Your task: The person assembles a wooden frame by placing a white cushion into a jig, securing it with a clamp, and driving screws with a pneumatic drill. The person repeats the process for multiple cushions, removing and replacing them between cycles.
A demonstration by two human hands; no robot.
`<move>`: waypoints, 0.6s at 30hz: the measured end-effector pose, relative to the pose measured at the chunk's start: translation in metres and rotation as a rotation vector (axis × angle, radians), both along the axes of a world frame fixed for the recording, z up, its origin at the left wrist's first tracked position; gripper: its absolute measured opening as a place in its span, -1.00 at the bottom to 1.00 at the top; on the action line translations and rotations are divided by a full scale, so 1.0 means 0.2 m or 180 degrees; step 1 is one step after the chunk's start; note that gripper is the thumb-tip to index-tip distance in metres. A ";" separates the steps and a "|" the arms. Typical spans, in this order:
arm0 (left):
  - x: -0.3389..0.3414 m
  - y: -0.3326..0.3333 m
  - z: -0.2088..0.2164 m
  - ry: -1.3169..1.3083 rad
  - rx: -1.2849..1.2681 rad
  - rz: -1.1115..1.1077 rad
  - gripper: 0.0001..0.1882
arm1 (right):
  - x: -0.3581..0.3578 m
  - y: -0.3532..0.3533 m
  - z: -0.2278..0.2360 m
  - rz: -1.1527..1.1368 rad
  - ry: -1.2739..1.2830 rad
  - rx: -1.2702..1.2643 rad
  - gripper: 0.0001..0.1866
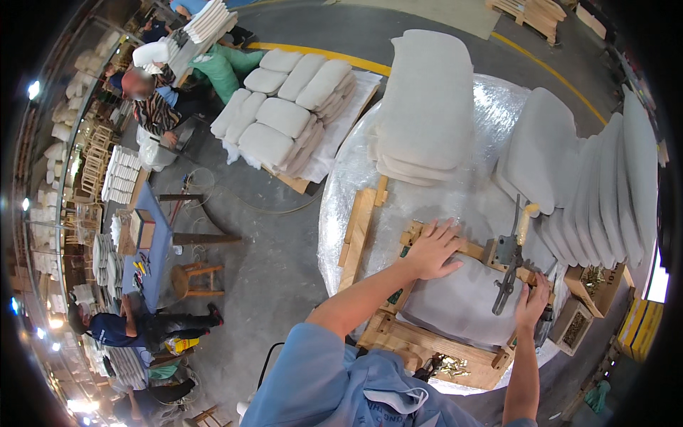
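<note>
A wooden frame [393,329] lies in front of me on the wrapped worktable [341,185], with a grey padded panel [455,309] inside it. My left hand [432,252] rests, fingers spread, at the left end of the frame's far wooden bar [471,248]. A dark metal lever clamp [506,250] is mounted toward the bar's right end; its yellow grip [525,224] points up. Just right of the clamp, my right hand [532,302] lies with stretched fingers against the frame's right end. Neither hand visibly holds anything.
Beyond the frame stand stacked grey panels [427,99], with leaning panels [605,185] at right. Boxes of small metal parts [571,331] sit at the right; brass-coloured pieces [452,366] lie near me. A wooden stool [198,280], pallet of cushions [284,114] and co-workers [153,107] are leftward.
</note>
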State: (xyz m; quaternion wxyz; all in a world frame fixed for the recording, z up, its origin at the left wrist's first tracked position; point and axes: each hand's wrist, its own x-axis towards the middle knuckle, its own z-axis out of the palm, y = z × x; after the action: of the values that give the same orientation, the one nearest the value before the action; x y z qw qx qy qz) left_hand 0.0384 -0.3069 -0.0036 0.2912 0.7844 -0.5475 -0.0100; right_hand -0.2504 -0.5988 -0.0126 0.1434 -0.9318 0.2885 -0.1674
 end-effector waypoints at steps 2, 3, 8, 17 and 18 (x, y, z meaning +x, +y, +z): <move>0.01 0.00 -0.02 0.0050 0.0268 -0.0093 -0.38 | -0.01 -0.01 -0.01 0.0021 0.0079 -0.0115 -0.51; 0.01 0.01 -0.03 0.0086 0.0314 -0.0103 -0.38 | -0.01 0.00 -0.02 0.0005 0.0137 -0.0117 -0.49; -0.01 0.00 -0.04 0.0112 0.0469 -0.0122 -0.38 | -0.03 -0.01 -0.06 -0.0135 0.0594 -0.0151 -0.41; 0.00 -0.01 -0.03 0.0231 0.0539 -0.0126 -0.40 | 0.00 0.01 -0.04 -0.0052 0.0887 -0.0227 -0.40; 0.00 -0.01 -0.04 0.0173 0.0467 -0.0119 -0.40 | 0.00 0.00 -0.04 -0.0066 0.0884 -0.0217 -0.40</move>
State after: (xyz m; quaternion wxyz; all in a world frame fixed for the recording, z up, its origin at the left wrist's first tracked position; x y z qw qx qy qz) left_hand 0.0391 -0.3085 -0.0121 0.2475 0.7927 -0.5518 -0.0769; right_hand -0.2509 -0.5979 -0.0197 0.0686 -0.9473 0.3093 -0.0481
